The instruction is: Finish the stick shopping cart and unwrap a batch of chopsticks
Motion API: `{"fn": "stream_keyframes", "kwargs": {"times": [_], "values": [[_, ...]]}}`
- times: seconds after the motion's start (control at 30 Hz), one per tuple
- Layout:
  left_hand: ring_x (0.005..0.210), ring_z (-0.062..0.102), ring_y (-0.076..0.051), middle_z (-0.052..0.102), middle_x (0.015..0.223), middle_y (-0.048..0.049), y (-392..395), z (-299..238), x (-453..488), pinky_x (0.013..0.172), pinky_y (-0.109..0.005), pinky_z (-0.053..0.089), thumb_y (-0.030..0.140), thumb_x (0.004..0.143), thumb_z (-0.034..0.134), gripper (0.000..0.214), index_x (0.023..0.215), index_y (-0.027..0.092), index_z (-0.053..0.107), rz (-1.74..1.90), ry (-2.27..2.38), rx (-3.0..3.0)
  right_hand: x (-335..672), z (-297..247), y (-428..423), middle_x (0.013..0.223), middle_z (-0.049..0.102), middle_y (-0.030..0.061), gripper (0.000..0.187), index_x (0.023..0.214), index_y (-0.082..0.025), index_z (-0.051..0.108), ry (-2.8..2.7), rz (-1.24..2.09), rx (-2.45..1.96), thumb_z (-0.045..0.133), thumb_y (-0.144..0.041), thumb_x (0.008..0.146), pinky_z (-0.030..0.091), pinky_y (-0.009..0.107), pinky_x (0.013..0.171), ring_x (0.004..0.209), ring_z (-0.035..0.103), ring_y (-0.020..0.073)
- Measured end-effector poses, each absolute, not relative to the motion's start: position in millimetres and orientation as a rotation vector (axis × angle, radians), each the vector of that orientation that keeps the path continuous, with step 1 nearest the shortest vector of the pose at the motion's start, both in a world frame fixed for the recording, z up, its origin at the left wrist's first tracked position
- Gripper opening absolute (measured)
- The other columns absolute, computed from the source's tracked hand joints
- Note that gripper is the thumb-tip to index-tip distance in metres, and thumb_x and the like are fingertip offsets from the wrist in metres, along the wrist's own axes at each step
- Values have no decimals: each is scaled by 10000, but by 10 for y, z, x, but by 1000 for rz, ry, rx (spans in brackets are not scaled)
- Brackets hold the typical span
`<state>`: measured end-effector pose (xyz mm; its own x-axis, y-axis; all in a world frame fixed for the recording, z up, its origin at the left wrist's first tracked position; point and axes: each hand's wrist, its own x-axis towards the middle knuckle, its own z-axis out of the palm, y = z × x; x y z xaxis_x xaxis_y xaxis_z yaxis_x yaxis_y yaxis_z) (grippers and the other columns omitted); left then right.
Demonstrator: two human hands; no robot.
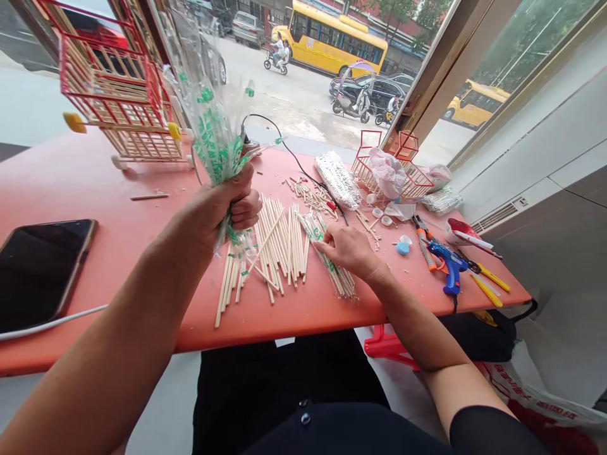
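My left hand (234, 205) is closed in a fist around a bunch of clear plastic chopstick wrappers (215, 133) with green print, held up above the table. Their lower ends poke out beneath the fist. Below it lie many loose wooden chopsticks (272, 246), roughly side by side. To their right, my right hand (348, 249) has its fingers curled onto a small pile of wrapped chopsticks (339, 278), its thumb and fingertips at the wrappers.
A red-and-wood model cart (118, 95) stands at the left, near a phone (42, 272). Cut stick pieces (310, 193), a packed bundle (337, 180) and another small cart (391, 170) lie farther back. A blue glue gun (448, 265) and pliers (422, 240) are at right.
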<state>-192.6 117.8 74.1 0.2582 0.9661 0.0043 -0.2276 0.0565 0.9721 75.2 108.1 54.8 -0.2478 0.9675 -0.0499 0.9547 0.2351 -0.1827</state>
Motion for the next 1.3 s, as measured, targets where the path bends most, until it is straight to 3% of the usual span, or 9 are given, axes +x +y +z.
{"fn": "stream_keyframes", "kwargs": {"times": [0.2,0.33,0.4,0.5,0.6,0.77,0.87,1.1,1.3], "values": [[482,149,-81,186,520,83,1226,630,-1855,430,-283,125,680,930,785,720,609,229,324,1219,726,1044,789,506,1137,779,706,25,261,752,-217,579,-2211,503,-1685,658,-281,992,343,307,675,714,584,163],[453,205,-66,259,481,115,1233,611,-1821,423,-256,160,608,869,885,490,803,193,633,1244,747,1016,786,466,1140,750,729,15,364,828,-229,536,-2004,1025,-1224,650,-515,1022,417,269,626,624,622,128],[443,239,-62,309,477,126,1217,599,-1767,424,-247,170,596,776,964,530,916,171,680,1251,772,1002,756,446,1117,705,720,7,452,856,-233,532,-1924,1187,-1042,675,-642,986,460,261,627,635,675,137],[426,266,-58,339,477,128,1176,554,-1629,421,-235,171,580,685,1024,593,938,164,685,1202,761,1008,701,413,1087,642,677,-21,518,844,-230,542,-1873,1216,-949,706,-710,949,486,251,639,633,684,130],[415,274,-51,340,465,117,1132,524,-1488,412,-216,195,456,701,1031,486,834,146,682,1093,788,1029,673,397,1081,614,654,-38,533,848,-228,553,-1867,1295,-914,718,-728,933,495,248,626,607,666,124],[395,259,-49,327,443,101,1088,641,-1457,392,-179,222,231,899,828,216,771,125,690,1258,897,922,685,468,1059,669,676,-12,538,893,-177,694,-2054,1417,-930,736,-713,917,430,242,576,588,572,105],[391,243,-46,318,440,96,1078,734,-1485,387,-161,226,145,992,677,255,738,123,673,1350,953,836,683,514,1022,677,625,-17,566,922,-158,730,-2139,1501,-869,682,-722,946,386,252,587,627,535,110],[392,298,-54,355,459,84,1053,731,-1408,394,-156,264,136,1038,631,289,749,146,636,1417,870,820,633,433,1003,675,390,-75,611,759,-210,525,-2169,1216,-1058,708,-780,885,259,269,593,635,347,95],[393,310,-53,366,471,83,1072,679,-1429,391,-156,266,172,1008,693,242,770,141,661,1351,841,879,653,495,988,635,432,-56,612,788,-169,678,-2237,1341,-939,596,-746,976,281,286,603,612,381,105]]}}
